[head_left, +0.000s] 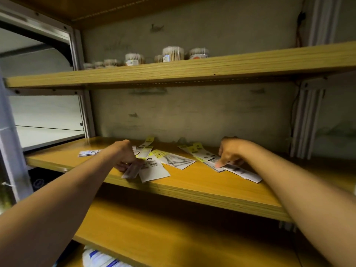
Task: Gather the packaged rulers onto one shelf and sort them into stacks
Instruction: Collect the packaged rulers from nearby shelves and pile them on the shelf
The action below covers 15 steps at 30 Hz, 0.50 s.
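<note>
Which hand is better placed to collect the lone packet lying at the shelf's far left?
The left hand: it is nearer the lone packet; the right hand presses the right-side packets.

Shop stockroom or store shelving. Wooden shelves (192,191) on white metal uprights (306,120) against a scuffed wall (192,116). Retail-packaged rulers (154,166) with yellow hang tags and barcodes lie scattered on the middle shelf. Clear tubs of cotton swabs (172,53) stand in a row on the upper shelf, far.
</note>
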Each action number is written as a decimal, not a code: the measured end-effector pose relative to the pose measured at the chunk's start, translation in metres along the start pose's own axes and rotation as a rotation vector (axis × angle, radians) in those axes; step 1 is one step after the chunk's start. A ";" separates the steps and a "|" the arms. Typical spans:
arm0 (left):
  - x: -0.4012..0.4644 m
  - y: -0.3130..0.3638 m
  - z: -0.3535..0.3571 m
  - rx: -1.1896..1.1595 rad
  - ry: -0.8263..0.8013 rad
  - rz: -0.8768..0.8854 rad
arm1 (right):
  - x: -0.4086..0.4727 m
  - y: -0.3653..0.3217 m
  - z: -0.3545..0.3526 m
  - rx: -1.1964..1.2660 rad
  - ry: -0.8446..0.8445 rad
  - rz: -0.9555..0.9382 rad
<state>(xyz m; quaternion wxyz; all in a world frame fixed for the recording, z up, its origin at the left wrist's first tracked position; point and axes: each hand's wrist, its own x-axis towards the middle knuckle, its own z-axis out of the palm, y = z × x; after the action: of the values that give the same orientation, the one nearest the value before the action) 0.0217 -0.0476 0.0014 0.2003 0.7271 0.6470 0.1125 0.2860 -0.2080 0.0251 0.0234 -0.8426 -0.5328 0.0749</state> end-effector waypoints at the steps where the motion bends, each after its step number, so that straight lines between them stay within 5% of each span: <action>1: -0.001 0.000 -0.001 -0.008 -0.024 -0.008 | 0.001 0.001 0.000 -0.007 -0.001 0.000; 8: -0.023 -0.002 -0.004 -0.108 -0.002 0.161 | -0.001 -0.008 0.005 0.081 0.013 0.012; 15: -0.056 0.009 -0.003 -0.204 0.085 0.550 | -0.029 -0.014 0.020 0.344 0.274 -0.152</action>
<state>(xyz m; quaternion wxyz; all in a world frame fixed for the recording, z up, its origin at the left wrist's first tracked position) 0.0212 -0.1028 0.0135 0.2070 0.8458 0.4190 0.2574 0.2581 -0.2286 0.0096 0.2441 -0.7861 -0.5658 0.0477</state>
